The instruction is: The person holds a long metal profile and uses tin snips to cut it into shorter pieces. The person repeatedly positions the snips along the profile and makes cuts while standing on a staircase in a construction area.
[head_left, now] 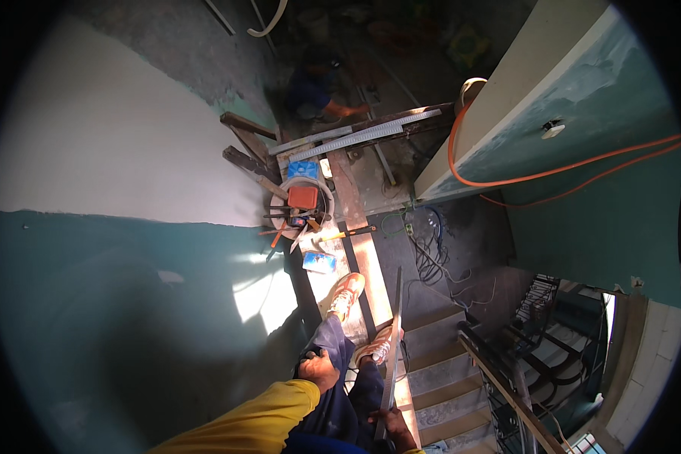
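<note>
My right hand (395, 425) is wrapped round the lower part of a long, narrow metal strip (392, 352). The strip rises past my right shoe, its far end pointing over the stairs. Closed against my dark trouser leg is my left hand (320, 371), below a yellow sleeve; whatever is inside its fingers is hidden. My shoes stand on wooden planks (371, 265). Ahead of them lie a small blue box (319, 262) and a hand tool with a yellow and black handle (348, 234). A bucket (329, 206) beyond holds several tools and a red box (303, 197).
Concrete stairs (446, 371) drop away on the right, beside a railing (507, 386). Perforated metal strips (371, 138) lie across the far plank end. Loose cables (431, 257) lie below; an orange hose (567, 165) hangs at right. Another person (310, 87) crouches in the dark background.
</note>
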Demonstrator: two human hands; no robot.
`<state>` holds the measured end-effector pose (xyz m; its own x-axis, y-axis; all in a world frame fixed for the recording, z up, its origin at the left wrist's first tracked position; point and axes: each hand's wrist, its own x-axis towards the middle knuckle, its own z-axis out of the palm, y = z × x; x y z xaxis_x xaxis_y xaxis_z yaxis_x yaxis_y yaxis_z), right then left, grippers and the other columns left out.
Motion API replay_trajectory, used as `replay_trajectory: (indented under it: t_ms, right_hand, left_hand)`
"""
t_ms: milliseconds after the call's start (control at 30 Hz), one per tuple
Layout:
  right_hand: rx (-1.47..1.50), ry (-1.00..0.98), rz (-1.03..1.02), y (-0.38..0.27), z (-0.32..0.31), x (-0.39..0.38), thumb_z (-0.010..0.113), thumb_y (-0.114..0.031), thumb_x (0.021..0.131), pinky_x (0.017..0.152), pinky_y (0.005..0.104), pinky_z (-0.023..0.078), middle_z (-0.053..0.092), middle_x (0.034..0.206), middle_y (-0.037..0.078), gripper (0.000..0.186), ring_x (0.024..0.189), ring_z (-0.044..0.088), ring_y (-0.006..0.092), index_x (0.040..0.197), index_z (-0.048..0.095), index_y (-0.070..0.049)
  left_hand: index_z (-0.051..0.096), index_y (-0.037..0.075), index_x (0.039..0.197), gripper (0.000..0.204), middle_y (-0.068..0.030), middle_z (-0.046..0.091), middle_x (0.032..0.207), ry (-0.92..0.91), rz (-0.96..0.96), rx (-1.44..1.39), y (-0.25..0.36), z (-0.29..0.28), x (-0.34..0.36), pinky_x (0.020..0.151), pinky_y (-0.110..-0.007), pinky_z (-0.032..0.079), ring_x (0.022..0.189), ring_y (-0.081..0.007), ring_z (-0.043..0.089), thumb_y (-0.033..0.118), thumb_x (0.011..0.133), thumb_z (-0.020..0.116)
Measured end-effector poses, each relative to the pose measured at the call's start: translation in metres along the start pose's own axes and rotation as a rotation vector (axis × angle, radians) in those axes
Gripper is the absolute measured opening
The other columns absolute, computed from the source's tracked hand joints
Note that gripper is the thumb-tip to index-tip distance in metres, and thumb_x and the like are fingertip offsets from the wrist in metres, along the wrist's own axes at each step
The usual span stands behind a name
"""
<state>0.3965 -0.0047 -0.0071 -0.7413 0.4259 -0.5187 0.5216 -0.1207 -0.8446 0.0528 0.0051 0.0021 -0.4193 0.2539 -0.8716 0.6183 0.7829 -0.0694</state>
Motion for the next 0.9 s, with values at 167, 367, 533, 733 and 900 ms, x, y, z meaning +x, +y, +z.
replay_trajectory:
  t_ms: [167, 367, 533, 733, 900]
  right_hand:
    - [-0.067, -0.038, -0.031, -0.004, -0.006, 0.005, 0.056, -0.028, 0.095, 0.098, 0.0337, 0.051, 0.082, 0.099, 0.005, 0.037, 0.101, 0.076, 0.0222, 0.122, 0.074, -0.010]
    - [0.117, -0.086, 0.330, -0.020, -0.007, 0.012, 0.048, -0.037, 0.096, 0.100, 0.0346, 0.055, 0.082, 0.100, 0.008, 0.045, 0.103, 0.075, 0.0254, 0.118, 0.076, -0.009]
    - [0.112, -0.073, 0.259, -0.013, -0.005, 0.010, 0.051, -0.034, 0.095, 0.099, 0.0353, 0.055, 0.082, 0.101, 0.008, 0.042, 0.104, 0.074, 0.0251, 0.118, 0.076, -0.010]
    - [-0.039, -0.043, 0.109, -0.008, -0.002, 0.008, 0.060, -0.028, 0.092, 0.095, 0.0386, 0.055, 0.082, 0.103, 0.005, 0.035, 0.100, 0.073, 0.0310, 0.118, 0.077, -0.013]
    - [-0.113, 0.000, 0.034, -0.002, 0.000, 0.005, 0.059, -0.042, 0.093, 0.095, 0.0404, 0.054, 0.082, 0.106, 0.002, 0.042, 0.100, 0.070, 0.0325, 0.118, 0.077, -0.014]
  left_hand:
    - [0.052, 0.010, 0.151, 0.075, -0.0276, 0.056, 0.144, 0.025, 0.009, 0.012, 0.001, -0.002, 0.002, 0.110, -0.044, 0.047, 0.129, -0.0418, 0.061, 0.043, 0.085, 0.064]
    - [0.052, 0.011, 0.151, 0.074, -0.0245, 0.058, 0.142, -0.001, 0.002, 0.019, 0.003, -0.010, -0.001, 0.108, -0.042, 0.046, 0.129, -0.0374, 0.061, 0.043, 0.085, 0.062]
    - [0.045, 0.003, 0.156, 0.083, -0.0343, 0.052, 0.150, -0.041, 0.039, 0.000, 0.004, -0.018, -0.005, 0.113, -0.044, 0.047, 0.133, -0.0448, 0.060, 0.046, 0.088, 0.066]
    - [0.044, 0.002, 0.156, 0.083, -0.0354, 0.050, 0.151, -0.039, 0.043, -0.004, 0.001, -0.014, -0.004, 0.114, -0.044, 0.046, 0.134, -0.0451, 0.059, 0.045, 0.088, 0.065]
    - [0.044, 0.001, 0.156, 0.083, -0.0348, 0.050, 0.152, -0.036, 0.055, -0.019, -0.002, -0.009, -0.002, 0.115, -0.044, 0.045, 0.136, -0.0445, 0.058, 0.045, 0.089, 0.065]
